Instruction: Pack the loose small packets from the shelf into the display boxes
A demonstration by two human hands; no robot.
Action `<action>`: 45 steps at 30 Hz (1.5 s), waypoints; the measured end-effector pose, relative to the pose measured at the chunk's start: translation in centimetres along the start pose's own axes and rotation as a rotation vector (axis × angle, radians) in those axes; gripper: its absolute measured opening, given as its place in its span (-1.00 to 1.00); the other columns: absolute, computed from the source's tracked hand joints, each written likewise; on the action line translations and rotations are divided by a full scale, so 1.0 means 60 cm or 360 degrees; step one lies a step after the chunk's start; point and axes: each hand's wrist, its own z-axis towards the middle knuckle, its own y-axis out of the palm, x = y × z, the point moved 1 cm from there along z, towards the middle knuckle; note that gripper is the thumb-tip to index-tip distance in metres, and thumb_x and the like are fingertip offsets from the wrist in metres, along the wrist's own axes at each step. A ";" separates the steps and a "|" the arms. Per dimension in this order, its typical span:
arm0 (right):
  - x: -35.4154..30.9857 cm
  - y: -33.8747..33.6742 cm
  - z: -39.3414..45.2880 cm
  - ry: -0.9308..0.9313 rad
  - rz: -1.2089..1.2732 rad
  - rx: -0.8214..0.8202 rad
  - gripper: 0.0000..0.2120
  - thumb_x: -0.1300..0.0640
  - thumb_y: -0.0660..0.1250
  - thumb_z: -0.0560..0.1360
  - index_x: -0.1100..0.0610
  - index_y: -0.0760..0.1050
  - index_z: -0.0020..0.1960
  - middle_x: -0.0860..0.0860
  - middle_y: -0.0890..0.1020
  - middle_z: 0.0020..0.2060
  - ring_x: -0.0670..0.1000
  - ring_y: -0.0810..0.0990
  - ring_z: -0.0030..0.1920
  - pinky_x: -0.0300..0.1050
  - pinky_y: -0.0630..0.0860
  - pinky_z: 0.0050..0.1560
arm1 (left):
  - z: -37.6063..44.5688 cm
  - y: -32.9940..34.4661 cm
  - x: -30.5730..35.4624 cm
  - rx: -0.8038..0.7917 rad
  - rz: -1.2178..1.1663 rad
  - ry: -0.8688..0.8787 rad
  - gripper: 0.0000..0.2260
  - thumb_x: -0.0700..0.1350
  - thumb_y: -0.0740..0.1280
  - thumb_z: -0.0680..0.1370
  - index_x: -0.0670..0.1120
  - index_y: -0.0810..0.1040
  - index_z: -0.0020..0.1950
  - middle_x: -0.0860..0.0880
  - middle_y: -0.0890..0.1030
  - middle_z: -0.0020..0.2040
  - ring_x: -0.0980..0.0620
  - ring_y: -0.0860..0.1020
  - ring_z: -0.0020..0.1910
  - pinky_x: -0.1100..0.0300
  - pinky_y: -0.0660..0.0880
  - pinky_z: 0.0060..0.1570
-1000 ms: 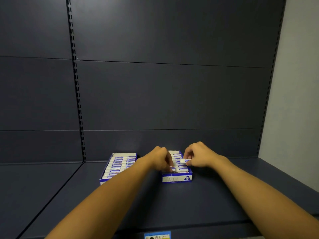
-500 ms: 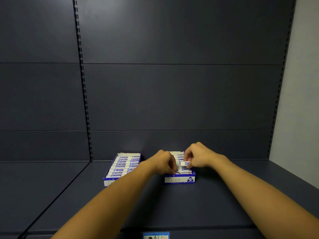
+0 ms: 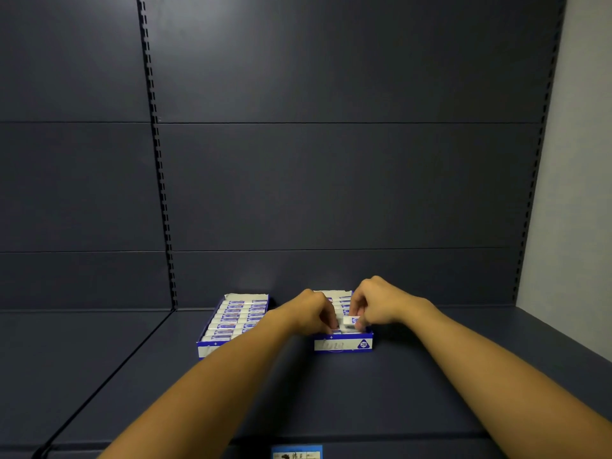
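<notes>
Right hand (image 3: 381,301) still pinches a small white-and-blue packet (image 3: 350,321) over the right blue-and-white cardboard display box (image 3: 342,344); left hand (image 3: 313,311) fingers remain curled inside, contents unclear.

- "2B" in white, legible inside a dark blue triangle at the right end of the front panel of the right display box (image 3: 343,345).
- Faint grey script along the white band of that same panel, too blurred to read.
- Blue printed strips on the packets (image 3: 239,318) filling the left display box (image 3: 212,348), lettering too small to make out.
- Dark characters on a blue-bordered shelf label (image 3: 297,452) at the front edge of the shelf (image 3: 381,402), cut off by the bottom of the frame and not readable.
</notes>
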 end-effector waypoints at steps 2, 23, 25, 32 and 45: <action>-0.003 0.001 0.000 -0.0023 0.0008 -0.0031 -0.80 0.16 0.62 0.35 0.01 0.67 -0.09 -0.10 0.66 -0.15 -0.09 0.66 -0.13 -0.27 0.55 -0.19 | -0.001 -0.001 0.000 0.0004 0.0018 -0.0002 -0.79 -0.18 0.45 0.56 -0.14 0.65 0.19 -0.09 0.67 0.18 0.02 0.61 0.15 0.29 0.49 0.07; -0.015 0.015 -0.003 -0.0073 -0.0106 -0.0083 -0.87 0.27 0.53 0.44 0.06 0.68 -0.19 -0.08 0.64 -0.18 -0.04 0.66 -0.08 -0.19 0.64 -0.09 | -0.007 0.000 0.006 0.0024 0.0013 -0.0025 -0.77 -0.19 0.42 0.58 -0.17 0.64 0.23 -0.11 0.66 0.20 -0.02 0.60 0.18 0.16 0.54 0.21; -0.014 0.018 -0.002 -0.0074 -0.0091 -0.0072 -0.89 0.26 0.53 0.44 0.09 0.68 -0.20 -0.06 0.65 -0.18 -0.04 0.66 -0.07 -0.19 0.63 -0.09 | -0.007 0.000 0.005 0.0030 -0.0012 -0.0035 -0.79 -0.19 0.41 0.58 -0.17 0.64 0.22 -0.11 0.66 0.20 -0.02 0.61 0.18 0.15 0.55 0.21; -0.014 -0.008 -0.008 -0.0096 -0.0090 -0.0019 -0.90 0.20 0.50 0.48 0.08 0.69 -0.01 -0.01 0.67 0.00 -0.05 0.65 -0.01 -0.08 0.65 0.06 | -0.020 -0.016 -0.001 0.0172 0.0139 -0.0168 -0.79 -0.18 0.38 0.60 -0.12 0.63 0.24 -0.08 0.64 0.20 0.00 0.60 0.15 0.10 0.56 0.20; -0.017 -0.048 -0.043 0.0014 -0.0297 0.0273 -0.60 0.05 0.45 0.50 0.04 0.48 0.31 0.02 0.54 0.19 0.03 0.59 0.08 0.02 0.62 0.08 | -0.101 -0.058 0.008 0.0375 0.0505 -0.0643 -0.70 -0.07 0.28 0.63 -0.04 0.50 0.36 -0.11 0.55 0.27 -0.10 0.57 0.15 -0.02 0.57 0.15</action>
